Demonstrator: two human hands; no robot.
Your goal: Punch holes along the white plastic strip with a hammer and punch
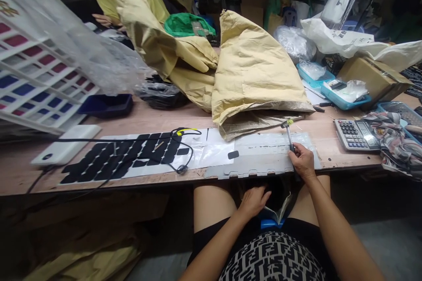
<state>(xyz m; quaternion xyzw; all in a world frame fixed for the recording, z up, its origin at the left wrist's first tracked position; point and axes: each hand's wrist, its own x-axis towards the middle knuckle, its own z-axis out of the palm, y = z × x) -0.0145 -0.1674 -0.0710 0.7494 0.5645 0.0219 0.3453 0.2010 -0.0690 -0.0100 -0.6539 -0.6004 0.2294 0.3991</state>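
Observation:
My right hand [303, 162] is closed round the handle of a small hammer [289, 134], whose head rests near the far edge of a clear plastic sheet [263, 147] on the table's front edge. My left hand [253, 199] is below the table, between my knees, fingers curled over a dark container [275, 215] with a blue rim; what they hold is hidden. A white sheet with rows of black pads [128, 156] lies to the left, with one loose black pad [233, 154] beside it.
Large yellow paper sacks [253, 70] are heaped behind the sheets. A calculator [356, 134] and patterned cloth [392, 140] lie at the right, blue trays [344, 96] behind. A white power bank [66, 145], black cable [178, 149], dark tray [105, 105] and colour-sample rack [33, 83] are left.

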